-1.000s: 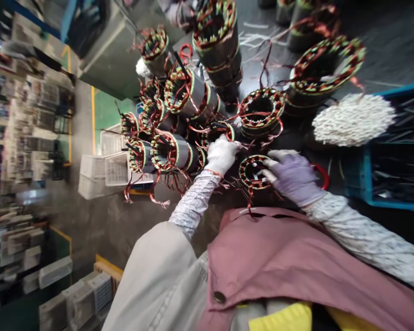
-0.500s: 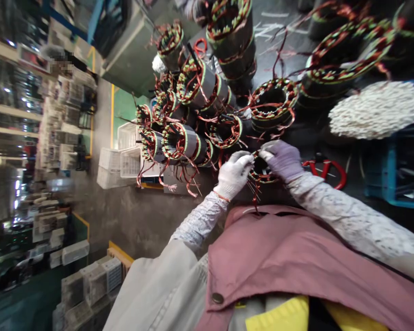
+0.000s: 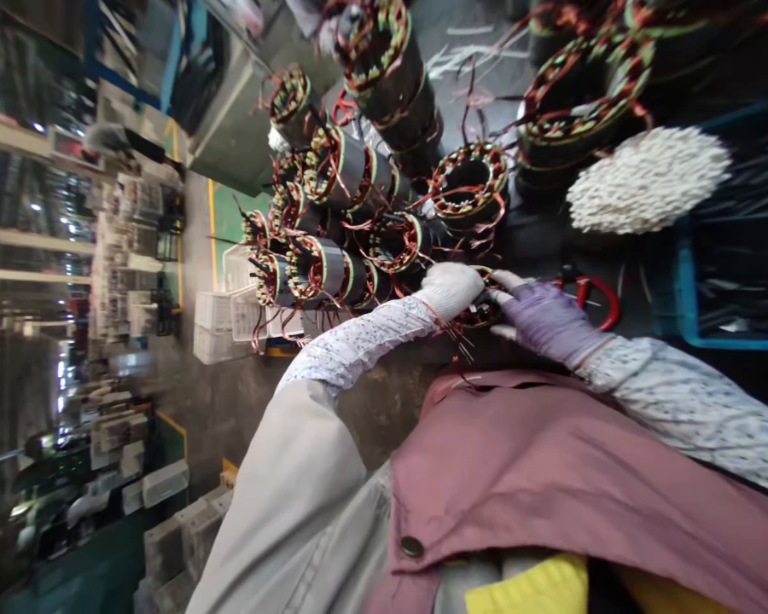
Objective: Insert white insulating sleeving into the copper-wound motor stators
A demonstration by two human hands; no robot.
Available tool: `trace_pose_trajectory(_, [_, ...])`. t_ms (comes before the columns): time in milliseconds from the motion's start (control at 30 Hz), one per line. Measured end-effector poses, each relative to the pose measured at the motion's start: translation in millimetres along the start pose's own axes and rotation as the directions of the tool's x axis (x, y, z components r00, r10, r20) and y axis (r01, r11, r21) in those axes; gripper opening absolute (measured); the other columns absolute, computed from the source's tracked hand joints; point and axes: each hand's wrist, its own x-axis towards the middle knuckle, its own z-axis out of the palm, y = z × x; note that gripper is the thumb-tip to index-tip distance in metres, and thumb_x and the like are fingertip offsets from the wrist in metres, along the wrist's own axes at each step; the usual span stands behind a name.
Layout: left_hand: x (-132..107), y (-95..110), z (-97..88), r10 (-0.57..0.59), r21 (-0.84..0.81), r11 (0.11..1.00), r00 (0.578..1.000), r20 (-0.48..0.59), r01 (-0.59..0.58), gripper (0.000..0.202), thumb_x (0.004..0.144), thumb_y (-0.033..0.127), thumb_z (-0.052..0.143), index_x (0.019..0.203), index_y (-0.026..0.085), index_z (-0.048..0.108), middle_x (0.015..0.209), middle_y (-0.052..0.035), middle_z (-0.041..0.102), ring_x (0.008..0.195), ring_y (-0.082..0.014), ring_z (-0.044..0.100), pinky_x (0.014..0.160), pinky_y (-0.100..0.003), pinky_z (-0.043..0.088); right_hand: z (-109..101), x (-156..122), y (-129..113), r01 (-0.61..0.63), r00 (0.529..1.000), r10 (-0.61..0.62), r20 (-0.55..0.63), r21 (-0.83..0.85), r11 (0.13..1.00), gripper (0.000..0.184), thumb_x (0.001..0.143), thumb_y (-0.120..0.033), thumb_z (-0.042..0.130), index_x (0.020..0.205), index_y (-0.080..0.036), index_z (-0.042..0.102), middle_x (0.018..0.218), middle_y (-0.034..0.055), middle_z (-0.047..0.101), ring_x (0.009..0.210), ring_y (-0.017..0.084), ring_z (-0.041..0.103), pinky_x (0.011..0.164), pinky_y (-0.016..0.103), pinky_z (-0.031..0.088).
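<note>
A small wound motor stator (image 3: 474,317) lies near the front of the dark work surface, its upper rim partly covered by both hands. My left hand (image 3: 451,288), in a white knitted glove, is curled over the stator's left side with its fingertips hidden. My right hand (image 3: 547,322), in a purple glove with white fingertips, holds the stator's right side, thumb and fingers apart along the rim. Loose wire leads (image 3: 462,341) hang from its near side below my left hand. Just right of my right hand lie red-handled scissors (image 3: 607,300).
Several stators with red leads crowd the left and back, including a stacked column (image 3: 390,85) and a wide stator (image 3: 582,94). A bundle of white sleeving (image 3: 649,181) stands at right, beside a blue crate (image 3: 688,294). White baskets (image 3: 221,328) stand left beyond the surface.
My left hand has moved over the stator's rim, its wrist turning and fingers curling out of sight. My right hand has shifted slightly right, fingers more spread. The whole view has shifted a little.
</note>
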Motion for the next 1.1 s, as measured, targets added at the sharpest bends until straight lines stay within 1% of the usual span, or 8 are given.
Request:
trace_pose_trajectory(100, [-9.8, -5.8, 10.5, 0.096, -0.07, 0.993, 0.995, 0.013, -0.095, 0.037, 0.09, 0.033, 0.053, 0.072, 0.008, 0.075, 0.066, -0.0074, 0.07, 0.07, -0.0137, 0.064, 0.074, -0.021, 0.054, 4.1, 2.8, -0.3, -0.032, 0.999, 0.033, -0.031, 0.008, 0.999, 0.042, 0.081, -0.03, 0.062, 0.121, -0.018, 0.066, 0.148, 0.0126, 0.05, 0.108, 0.03, 0.061, 0.091, 0.044, 0.05])
trace_pose_trajectory(267, [-34.4, -30.8, 28.0, 0.141, -0.38, 0.912, 0.989, -0.055, -0.151, 0.036, 0.091, 0.034, 0.054, 0.112, 0.01, 0.071, 0.088, -0.0059, 0.075, 0.076, -0.0128, 0.066, 0.077, -0.023, 0.053, 4.6, 5.0, 2.3, 0.017, 0.999, -0.017, -0.033, 0.013, 1.0, 0.044, 0.081, -0.031, 0.061, 0.123, -0.02, 0.066, 0.149, 0.0108, 0.049, 0.11, 0.029, 0.061, 0.093, 0.043, 0.052])
trace_pose_trajectory(400, [-29.8, -32.5, 30.0, 0.241, -0.307, 0.927, 0.97, 0.039, -0.218, 0.045, 0.082, 0.033, 0.067, 0.122, 0.014, 0.066, 0.102, -0.0059, 0.074, 0.09, -0.0177, 0.067, 0.085, -0.027, 0.051, 1.5, 4.6, 2.8, 0.035, 0.999, -0.035, -0.025, -0.019, 0.999, 0.044, 0.081, -0.029, 0.061, 0.123, -0.019, 0.066, 0.149, 0.0126, 0.049, 0.109, 0.029, 0.062, 0.093, 0.044, 0.052])
trace_pose_trajectory(600, [-14.8, -5.0, 25.4, 0.224, -0.039, 0.974, 0.973, 0.054, -0.222, 0.022, 0.086, 0.022, 0.058, 0.096, 0.013, 0.075, 0.095, -0.0135, 0.073, 0.094, -0.0276, 0.067, 0.09, -0.041, 0.05, 2.0, 2.5, -2.0, -0.014, 1.0, 0.014, 0.011, -0.024, 1.0, 0.046, 0.084, -0.032, 0.058, 0.126, -0.017, 0.064, 0.15, 0.015, 0.048, 0.104, 0.031, 0.063, 0.09, 0.045, 0.052])
trace_pose_trajectory(767, [-33.9, 4.6, 30.9, 0.167, -0.312, 0.941, 0.982, 0.088, -0.132, 0.023, 0.09, 0.025, 0.054, 0.093, 0.014, 0.073, 0.085, -0.0067, 0.073, 0.081, -0.0172, 0.066, 0.08, -0.029, 0.053, 8.7, 0.1, -7.3, -0.103, 0.994, 0.104, -0.017, 0.074, 0.992, 0.043, 0.085, -0.029, 0.053, 0.125, -0.018, 0.066, 0.152, 0.0159, 0.045, 0.104, 0.032, 0.063, 0.086, 0.049, 0.054])
trace_pose_trajectory(867, [-52.7, -9.7, 31.0, 0.17, -0.47, 0.865, 0.984, -0.055, -0.176, 0.034, 0.098, 0.029, 0.041, 0.112, 0.014, 0.069, 0.095, -0.0048, 0.073, 0.084, -0.0122, 0.065, 0.079, -0.023, 0.052, 8.7, -7.4, -1.3, -0.136, 0.984, 0.158, -0.077, 0.232, 0.963, 0.039, 0.082, -0.033, 0.058, 0.117, -0.02, 0.069, 0.147, 0.0126, 0.052, 0.112, 0.031, 0.063, 0.092, 0.047, 0.054])
trace_pose_trajectory(1000, [-53.2, -42.0, 31.4, 0.2, -0.208, 0.944, 0.946, -0.255, -0.256, 0.026, 0.095, 0.035, 0.052, 0.096, 0.021, 0.074, 0.138, -0.0039, 0.06, 0.126, -0.0188, 0.055, 0.106, -0.031, 0.044, 7.1, -11.3, 12.4, -0.263, 0.839, 0.489, -0.237, 0.61, 0.747, 0.039, 0.087, -0.041, 0.052, 0.112, -0.016, 0.068, 0.129, 0.0171, 0.065, 0.117, 0.027, 0.064, 0.103, 0.042, 0.05])
trace_pose_trajectory(1100, [-29.1, -52.1, 39.4, 0.317, -0.006, 0.945, 0.918, -0.239, -0.327, 0.021, 0.093, 0.03, 0.054, 0.092, 0.023, 0.075, 0.155, 0.0014, 0.044, 0.145, -0.0199, 0.035, 0.119, -0.035, 0.032, 5.3, 12.0, 9.4, -0.275, 0.762, 0.638, -0.115, 0.834, 0.478, 0.04, 0.091, -0.038, 0.043, 0.113, -0.012, 0.065, 0.119, 0.0191, 0.07, 0.105, 0.024, 0.069, 0.096, 0.039, 0.054])
